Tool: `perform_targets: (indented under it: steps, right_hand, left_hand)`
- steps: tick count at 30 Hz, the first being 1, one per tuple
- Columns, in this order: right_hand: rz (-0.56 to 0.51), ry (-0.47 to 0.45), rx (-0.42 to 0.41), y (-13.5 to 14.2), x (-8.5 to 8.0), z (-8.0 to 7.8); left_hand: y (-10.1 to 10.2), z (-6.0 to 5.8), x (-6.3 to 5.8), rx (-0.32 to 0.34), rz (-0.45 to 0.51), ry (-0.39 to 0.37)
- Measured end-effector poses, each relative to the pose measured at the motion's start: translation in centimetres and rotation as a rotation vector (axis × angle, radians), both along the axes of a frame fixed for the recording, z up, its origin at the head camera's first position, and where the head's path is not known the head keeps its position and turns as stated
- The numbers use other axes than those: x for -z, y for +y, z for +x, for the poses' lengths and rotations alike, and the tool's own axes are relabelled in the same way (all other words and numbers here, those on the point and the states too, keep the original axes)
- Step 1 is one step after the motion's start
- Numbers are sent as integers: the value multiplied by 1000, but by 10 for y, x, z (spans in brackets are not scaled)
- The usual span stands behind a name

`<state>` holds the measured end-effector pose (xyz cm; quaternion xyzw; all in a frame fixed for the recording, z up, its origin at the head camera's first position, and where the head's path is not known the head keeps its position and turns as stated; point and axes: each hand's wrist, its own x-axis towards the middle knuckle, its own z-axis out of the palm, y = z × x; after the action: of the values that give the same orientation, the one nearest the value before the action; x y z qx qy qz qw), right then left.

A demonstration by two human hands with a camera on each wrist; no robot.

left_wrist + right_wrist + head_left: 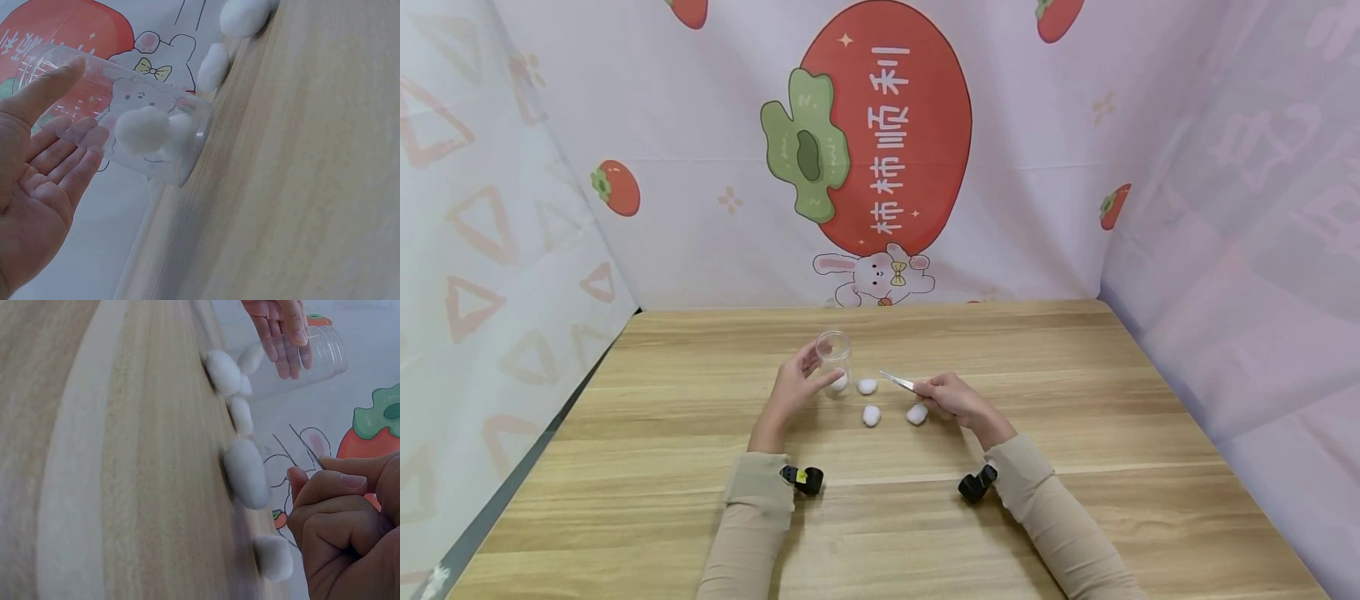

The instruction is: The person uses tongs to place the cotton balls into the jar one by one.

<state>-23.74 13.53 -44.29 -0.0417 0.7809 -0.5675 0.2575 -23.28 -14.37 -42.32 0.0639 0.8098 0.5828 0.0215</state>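
Observation:
A clear jar (835, 354) stands upright on the table with white cotton balls (144, 130) at its bottom. My left hand (795, 385) holds it from the left, thumb on the near side and fingers behind. In my right hand (955, 398) a pair of metal tweezers (897, 381) is pinched between thumb and fingers, its tips pointing left toward the jar. The tips stand apart with nothing between them in the right wrist view. Loose on the wood lie one cotton ball (867, 386) beside the jar, another (871, 416) nearer me, and a third (917, 414) by my right fingers.
The wooden table (880, 533) reaches back to a patterned cloth (700, 233) with a big persimmon and a rabbit. Cloth walls rise on the left and right sides. A small black camera (805, 479) sits on my left wrist, another (977, 483) on my right.

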Motion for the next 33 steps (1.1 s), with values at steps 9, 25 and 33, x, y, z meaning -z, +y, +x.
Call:
perform_targets:
  steps: [9, 25, 33]
  right_hand:
    - [58, -16, -8, -1, 1, -2]
    - [139, -23, -40, -5, 2, -10]
    - [145, -29, -43, -9, 3, -13]
  left_hand:
    - [-5, -14, 23, -11, -11, 32]
    - [-6, -13, 21, -2, -4, 39]
    - [-6, -14, 22, -3, 2, 26]
